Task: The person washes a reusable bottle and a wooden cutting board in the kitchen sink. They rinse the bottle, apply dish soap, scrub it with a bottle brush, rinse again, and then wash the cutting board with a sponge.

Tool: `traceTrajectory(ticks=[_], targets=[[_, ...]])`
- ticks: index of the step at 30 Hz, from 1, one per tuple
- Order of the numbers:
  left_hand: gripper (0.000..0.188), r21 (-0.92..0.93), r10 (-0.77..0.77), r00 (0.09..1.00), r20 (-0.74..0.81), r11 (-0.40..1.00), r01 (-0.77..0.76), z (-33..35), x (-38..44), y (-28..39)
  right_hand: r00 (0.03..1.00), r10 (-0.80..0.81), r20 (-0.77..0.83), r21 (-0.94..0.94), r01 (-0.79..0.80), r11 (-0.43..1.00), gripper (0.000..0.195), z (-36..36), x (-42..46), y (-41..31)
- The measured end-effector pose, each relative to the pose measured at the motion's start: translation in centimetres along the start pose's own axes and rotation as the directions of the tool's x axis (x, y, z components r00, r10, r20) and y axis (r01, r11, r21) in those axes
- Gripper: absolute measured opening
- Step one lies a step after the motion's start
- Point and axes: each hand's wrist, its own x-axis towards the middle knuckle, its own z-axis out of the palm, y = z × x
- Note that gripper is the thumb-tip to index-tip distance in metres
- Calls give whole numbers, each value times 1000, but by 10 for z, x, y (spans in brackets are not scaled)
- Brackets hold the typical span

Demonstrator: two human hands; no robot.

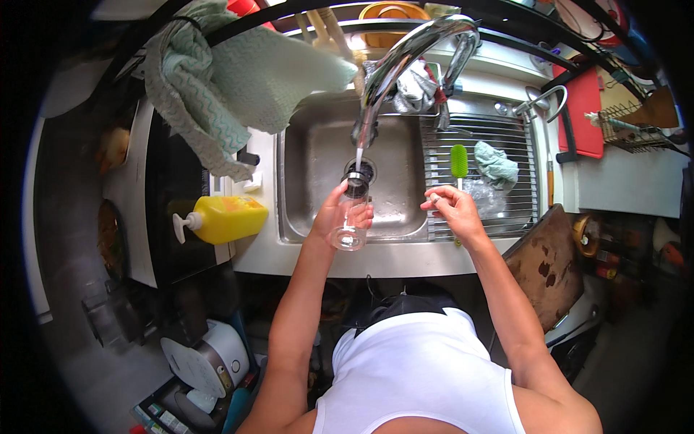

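My left hand (327, 215) holds a clear bottle (349, 219) with a dark rim over the near edge of the steel sink (398, 200). The bottle's mouth points away from me, under a stream of water from the chrome faucet (374, 97). To the right, my right hand (454, 210) hovers over the roll-up drying rack (520, 190) with its fingers bent and nothing seen in them. Just beyond it a green bristled brush (459, 160) lies on the rack, beside a crumpled light-green cloth (496, 164) and a clear plastic item (482, 196).
A yellow pump bottle (230, 218) lies on the counter left of the sink. Patterned cloths (200, 103) hang at the upper left. A wooden board (547, 266) leans by the counter at right, and a red cutting board (583, 114) stands further back.
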Motion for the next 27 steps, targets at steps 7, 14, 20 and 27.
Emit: traceTrajectory(ticks=[7,14,20,27], targets=[[72,-58,8,982,-189,998,-19,-7,24,4,999,-20,-36,-90,16,996,22,-50,5,10],[38,376,566,761,-316,812,-447,1,73,6,824,-464,-324,-616,189,765,16,-127,51,-12],[42,825,840,536,-86,362,-434,17,71,-4,728,-667,-156,-910,156,383,27,-192,118,-34],[40,753,491,729,-477,657,50,40,14,19,847,-532,-8,-961,141,239,41,-244,192,-5]])
